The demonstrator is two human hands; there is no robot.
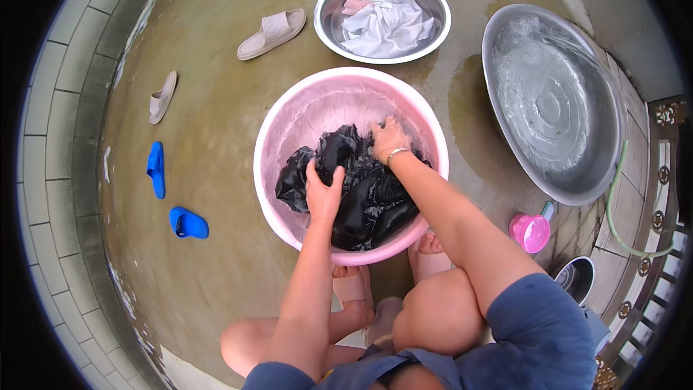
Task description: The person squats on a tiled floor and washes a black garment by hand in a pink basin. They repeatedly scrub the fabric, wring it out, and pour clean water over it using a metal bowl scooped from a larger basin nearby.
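A round pink plastic basin (352, 73) stands in front of my feet, holding water and a heap of wet black cloth (373, 206). On the left of the heap, my left hand (325, 189) has its thumb and fingers around a raised fold of the cloth. My right hand (390, 138), with a bracelet at its wrist, lies at the far right part of the cloth. Its fingers are spread and slightly blurred, and water or cloth hides some fingertips; whether it grips the cloth does not show.
A steel basin (325, 46) with white and pink cloth is beyond. At right are a large metal tub (501, 114) of water, a green hose (612, 216), a pink dipper (529, 232) and a metal pot (576, 281). Beige slippers (273, 35) and blue slippers (157, 170) lie left on wet floor.
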